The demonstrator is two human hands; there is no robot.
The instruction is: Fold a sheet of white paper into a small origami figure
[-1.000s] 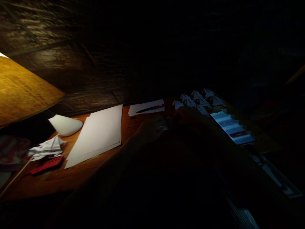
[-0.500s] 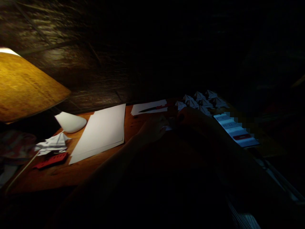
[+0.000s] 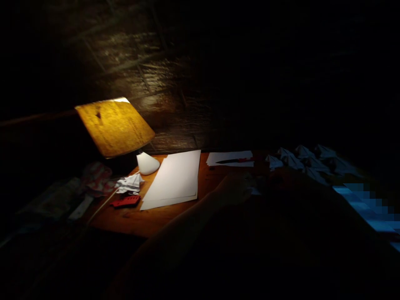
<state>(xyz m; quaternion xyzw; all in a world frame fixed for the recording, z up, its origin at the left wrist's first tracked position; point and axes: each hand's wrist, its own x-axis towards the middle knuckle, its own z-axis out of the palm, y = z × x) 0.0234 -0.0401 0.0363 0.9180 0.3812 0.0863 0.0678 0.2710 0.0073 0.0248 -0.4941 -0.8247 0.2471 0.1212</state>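
In the dim middle of the head view, my left hand (image 3: pixel 242 183) is closed at a small piece of white paper (image 3: pixel 255 191), its fingers partly lost in shadow. Just right of that paper is my right hand (image 3: pixel 281 180), a dark shape whose fingers I cannot make out. Beyond it, several folded paper pieces (image 3: pixel 292 161) with pointed tops stand in rows. A knife (image 3: pixel 236 160) with a red handle lies on a small stack of white paper (image 3: pixel 229 155) behind my left hand.
Large white sheets (image 3: pixel 175 179) lie left of my forearm on the wooden table (image 3: pixel 125 221). A lit lamp (image 3: pixel 117 127), a crumpled printed paper (image 3: pixel 130 183) and a red object (image 3: pixel 126 202) are farther left. A bluish glowing screen (image 3: pixel 359 208), partly pixelated, is at right.
My view has swung left, so everything sits farther right and somewhat lower in the picture. More of the lamp shows. Both hands stay close to the small paper.
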